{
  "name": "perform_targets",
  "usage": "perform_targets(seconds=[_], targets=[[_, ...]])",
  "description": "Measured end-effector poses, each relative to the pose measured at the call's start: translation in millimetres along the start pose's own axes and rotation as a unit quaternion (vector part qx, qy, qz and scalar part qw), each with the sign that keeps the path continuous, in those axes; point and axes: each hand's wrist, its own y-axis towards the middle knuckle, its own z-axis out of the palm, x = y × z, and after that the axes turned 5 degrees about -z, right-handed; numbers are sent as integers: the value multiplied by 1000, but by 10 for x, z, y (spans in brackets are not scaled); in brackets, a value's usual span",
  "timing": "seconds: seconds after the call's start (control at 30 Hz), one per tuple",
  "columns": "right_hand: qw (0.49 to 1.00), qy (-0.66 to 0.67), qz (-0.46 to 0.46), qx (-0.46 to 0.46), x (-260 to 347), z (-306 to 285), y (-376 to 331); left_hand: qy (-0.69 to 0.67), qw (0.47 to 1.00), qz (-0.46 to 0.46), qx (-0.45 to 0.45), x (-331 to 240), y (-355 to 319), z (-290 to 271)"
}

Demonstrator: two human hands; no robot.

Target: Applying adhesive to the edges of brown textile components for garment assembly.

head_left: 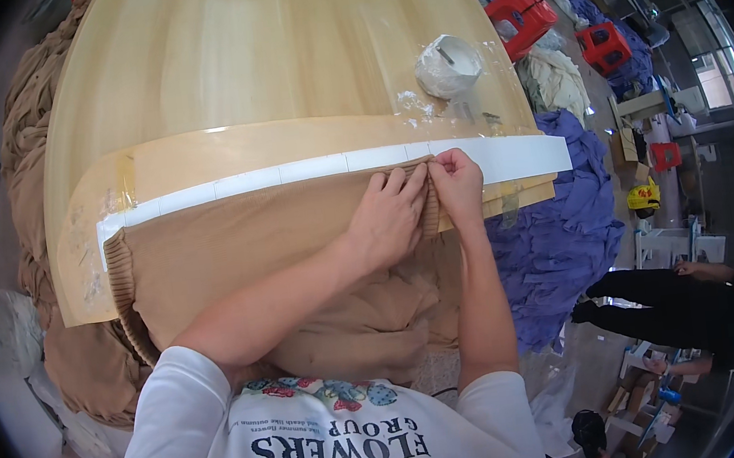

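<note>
A brown knit garment piece (251, 232) lies across the near side of the board, with a ribbed band (121, 273) at its left end and another at its right end. Its upper edge runs along a long white marked strip (272, 175). My left hand (388, 218) rests on the knit by the right ribbed band, fingers stretched out and a little apart; its thumb is hidden. At the upper right corner of the knit, my right hand (459, 185) pinches the ribbed edge between thumb and fingers, just over the strip.
The strip lies on a tan sheet (224, 146) taped to a large wooden table (259, 52). A white plastic-wrapped tub (448, 66) stands at the far right. Purple fabric (556, 236) heaps to the right, brown fabric (48, 128) to the left. Red stools (522, 20) and a person in black (688, 302) are beyond.
</note>
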Motion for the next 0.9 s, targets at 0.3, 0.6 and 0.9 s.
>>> perform_targets(seconds=[0.3, 0.6, 0.9], targets=[[997, -44, 50, -23, 73, 10, 78, -27, 1000, 4, 13, 23, 93, -23], [962, -43, 189, 194, 268, -308, 437, 50, 995, 41, 70, -77, 209, -87], [939, 48, 252, 229, 196, -416, 501, 64, 995, 41, 57, -151, 146, 99]])
